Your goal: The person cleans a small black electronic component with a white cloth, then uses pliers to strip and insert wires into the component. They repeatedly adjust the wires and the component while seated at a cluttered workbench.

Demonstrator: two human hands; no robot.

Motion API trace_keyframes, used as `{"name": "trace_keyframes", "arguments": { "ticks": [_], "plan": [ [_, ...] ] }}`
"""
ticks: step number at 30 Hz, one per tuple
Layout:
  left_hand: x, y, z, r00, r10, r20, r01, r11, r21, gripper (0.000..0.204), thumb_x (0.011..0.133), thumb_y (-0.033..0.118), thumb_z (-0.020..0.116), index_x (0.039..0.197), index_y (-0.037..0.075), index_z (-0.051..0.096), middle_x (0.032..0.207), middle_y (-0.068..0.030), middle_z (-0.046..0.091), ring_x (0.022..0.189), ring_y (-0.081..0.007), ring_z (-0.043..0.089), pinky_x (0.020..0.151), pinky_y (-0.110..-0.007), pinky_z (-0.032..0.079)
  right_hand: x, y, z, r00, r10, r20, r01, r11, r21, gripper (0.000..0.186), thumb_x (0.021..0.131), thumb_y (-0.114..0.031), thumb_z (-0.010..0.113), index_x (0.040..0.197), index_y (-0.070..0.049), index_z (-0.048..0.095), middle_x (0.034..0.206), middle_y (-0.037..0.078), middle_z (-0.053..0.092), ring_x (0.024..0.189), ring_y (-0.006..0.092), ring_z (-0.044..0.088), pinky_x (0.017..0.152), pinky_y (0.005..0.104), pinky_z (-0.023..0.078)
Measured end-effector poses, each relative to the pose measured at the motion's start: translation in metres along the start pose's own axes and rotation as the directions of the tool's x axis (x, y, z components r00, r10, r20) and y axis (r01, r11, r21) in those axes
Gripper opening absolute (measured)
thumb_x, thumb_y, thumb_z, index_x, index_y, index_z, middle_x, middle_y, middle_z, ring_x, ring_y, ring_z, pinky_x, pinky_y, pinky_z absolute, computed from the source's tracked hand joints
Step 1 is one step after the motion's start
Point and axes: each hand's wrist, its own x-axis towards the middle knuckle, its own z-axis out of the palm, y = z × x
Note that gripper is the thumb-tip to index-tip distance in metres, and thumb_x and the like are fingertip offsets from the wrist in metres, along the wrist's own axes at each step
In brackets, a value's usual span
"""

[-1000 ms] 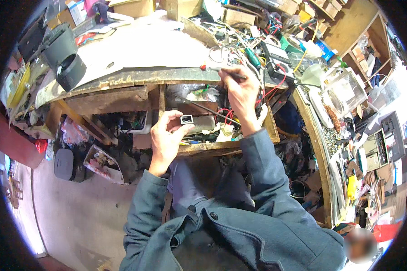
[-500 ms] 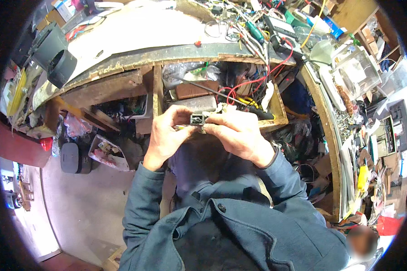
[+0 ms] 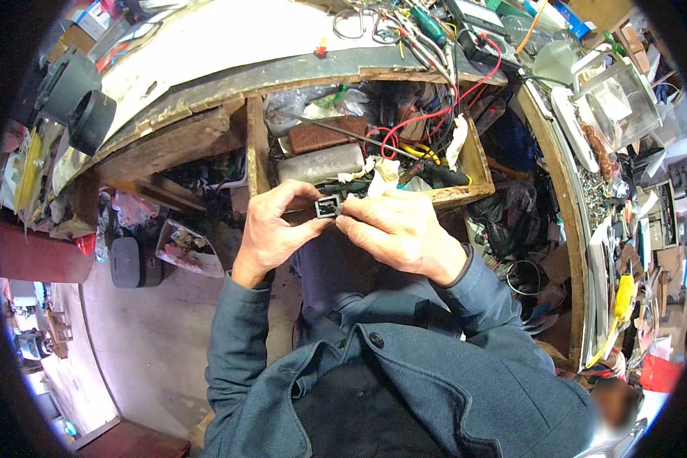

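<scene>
Between my two hands is a small square dark part (image 3: 327, 206) with a pale grey rim and a hollow, dark inside; its exact kind I cannot make out. My left hand (image 3: 273, 235) pinches its left side between thumb and fingers. From the right, my right hand (image 3: 404, 233) closes thumb and fingers at its other edge. Both hands are in front of an open wooden drawer (image 3: 258, 145). Crumpled cream paper (image 3: 385, 177) lies just beyond my right fingers. In the drawer are a grey bar (image 3: 322, 162) and a reddish-brown block (image 3: 327, 133).
Red test leads (image 3: 412, 131) hang from a meter (image 3: 473, 42) into the drawer. A pale worktop (image 3: 229, 46) spans the back. Clutter fills the right bench, with a clear plastic box (image 3: 622, 111). A black box (image 3: 136, 262) and a scrap-filled bin (image 3: 189, 248) stand on the floor at left.
The view has shifted slightly, showing more of the drawer's contents. The square part has turned in my fingers, so its hollow face shows more plainly. Both hands keep their hold.
</scene>
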Motion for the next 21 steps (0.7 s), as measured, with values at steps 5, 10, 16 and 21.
{"name": "trace_keyframes", "arguments": {
  "ticks": [5,10,16,21],
  "plan": [
    [-0.002,0.006,0.002,0.993,0.113,-0.035,-0.108,0.986,0.125,0.032,0.076,0.010,0.085,0.103,0.001,0.070,0.096,-0.0093,0.076,0.090,-0.0201,0.074,0.083,-0.031,0.057,0.006,-0.005,-0.008,0.998,-0.034,0.050,0.035,0.999,-0.009,0.031,0.073,-0.013,0.071,0.103,-0.003,0.072,0.105,0.011,0.070,0.074,0.0219,0.068,0.063,0.0326,0.054],
    [-0.047,0.012,0.013,0.977,0.079,-0.199,-0.066,0.995,0.071,0.034,0.074,0.005,0.084,0.105,0.001,0.069,0.102,-0.0125,0.075,0.100,-0.0247,0.072,0.098,-0.038,0.053,0.000,-0.027,-0.007,0.996,-0.070,0.054,0.067,0.995,0.068,0.032,0.071,-0.013,0.071,0.101,-0.002,0.072,0.104,0.012,0.070,0.074,0.0202,0.068,0.063,0.0320,0.054],
    [-0.121,0.027,0.022,0.936,-0.183,-0.301,0.206,0.977,0.045,0.034,0.075,0.000,0.083,0.106,-0.001,0.068,0.100,-0.0119,0.073,0.096,-0.0223,0.072,0.096,-0.037,0.054,-0.018,-0.067,0.021,0.994,-0.109,-0.012,0.110,0.978,0.178,0.026,0.071,-0.013,0.072,0.094,-0.001,0.067,0.101,0.014,0.069,0.075,0.0191,0.067,0.062,0.0308,0.053],
    [-0.178,0.027,0.034,0.809,-0.484,-0.333,0.400,0.869,-0.291,0.036,0.079,0.000,0.083,0.110,-0.002,0.065,0.102,-0.0087,0.072,0.097,-0.0165,0.069,0.090,-0.031,0.055,-0.027,-0.087,0.035,0.994,-0.099,0.049,0.080,0.950,0.301,0.023,0.074,-0.014,0.071,0.092,-0.001,0.068,0.101,0.014,0.069,0.074,0.0187,0.067,0.061,0.0297,0.053]
  ]
}}
